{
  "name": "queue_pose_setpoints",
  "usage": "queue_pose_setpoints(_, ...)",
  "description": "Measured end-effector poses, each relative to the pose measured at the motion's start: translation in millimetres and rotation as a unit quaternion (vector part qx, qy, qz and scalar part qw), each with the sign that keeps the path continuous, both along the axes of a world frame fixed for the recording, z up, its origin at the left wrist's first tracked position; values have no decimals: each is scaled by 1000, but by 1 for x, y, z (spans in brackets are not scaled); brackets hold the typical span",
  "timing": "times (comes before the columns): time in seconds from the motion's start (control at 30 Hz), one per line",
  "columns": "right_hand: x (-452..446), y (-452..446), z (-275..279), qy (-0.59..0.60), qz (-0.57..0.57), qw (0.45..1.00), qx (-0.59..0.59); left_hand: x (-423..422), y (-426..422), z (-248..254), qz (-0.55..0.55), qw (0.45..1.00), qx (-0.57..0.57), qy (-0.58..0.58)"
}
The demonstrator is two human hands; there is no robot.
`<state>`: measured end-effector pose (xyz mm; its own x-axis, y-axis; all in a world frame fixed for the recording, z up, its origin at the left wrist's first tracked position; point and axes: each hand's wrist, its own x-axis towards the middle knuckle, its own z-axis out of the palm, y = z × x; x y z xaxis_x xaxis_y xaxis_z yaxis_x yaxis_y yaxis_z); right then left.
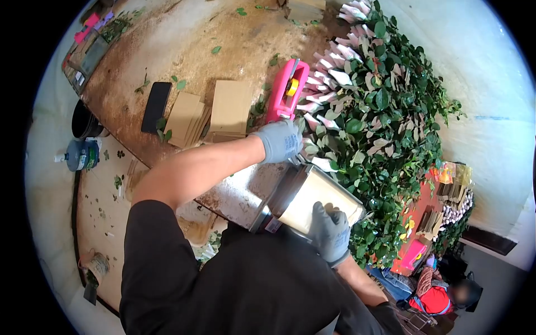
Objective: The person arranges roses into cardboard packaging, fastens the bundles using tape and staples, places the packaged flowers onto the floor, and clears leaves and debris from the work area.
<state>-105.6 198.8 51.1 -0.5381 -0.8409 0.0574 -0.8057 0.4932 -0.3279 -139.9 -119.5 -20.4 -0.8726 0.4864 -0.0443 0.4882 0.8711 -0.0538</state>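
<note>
Fingers (319, 212) of the right hand (330, 235) are half curled over the pale card (312, 192) that lies in the metal tray (283, 188), near the middle of the scene; they touch it, but we cannot tell whether they pinch it. If they only press from above, we think the card could slide or buckle under an uneven push, since it looks smooth and thin. Just beyond the tray, the left hand (283, 142) has its fingers bent at the near end of the pink tape dispenser (289, 86); how far they are closed, and on what, we cannot make out. A hard tug there could shift the dispenser, we judge, and its cutting end might snag the glove. To the right, the leafy stems (385, 134) crowd against the tray, so a sideways elbow could crush leaves or knock the wrapped tips (335, 58) about. Farther left, the brown cards (231, 103) sit in loose piles near the phone (156, 107); a sweeping forearm could scatter them across the table (131, 56).
</note>
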Motion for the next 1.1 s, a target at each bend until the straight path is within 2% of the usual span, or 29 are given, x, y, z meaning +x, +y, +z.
queue_pose_setpoints(0.07,0,0,2,-7,3,1000,0,10,6,0,15,1000,-11,-20)
queue_pose_setpoints(0.13,0,4,0,-15,7,1000,5,25,15,7,28,993,-90,75)
queue_pose_setpoints(0.17,0,4,-1,-6,8,1000,8,32,17,9,60,990,-107,65)
queue_pose_setpoints(0.2,0,4,-1,3,8,1000,10,41,16,17,60,990,-106,67)
queue_pose_setpoints(0.27,1,5,0,6,8,1000,19,65,10,32,58,993,-96,-23)
queue_pose_setpoints(0.43,0,-1,1,2,3,1000,28,131,16,27,6,998,-63,-27)
queue_pose_setpoints(0.53,0,-3,0,51,11,999,-10,155,25,29,1,999,-40,-11)
queue_pose_setpoints(0.73,4,1,-3,62,1,998,-26,170,42,39,33,996,-55,57)
queue_pose_setpoints(0.8,6,0,5,10,-6,1000,17,173,42,43,27,997,-47,58)
queue_pose_setpoints(0.97,8,2,5,12,-9,1000,8,175,47,47,25,995,-66,71)
queue_pose_setpoints(1.07,8,5,1,1,-16,1000,1,167,50,35,17,993,-45,104)
queue_pose_setpoints(1.1,6,6,-2,-23,-18,1000,9,165,51,27,32,997,5,71)
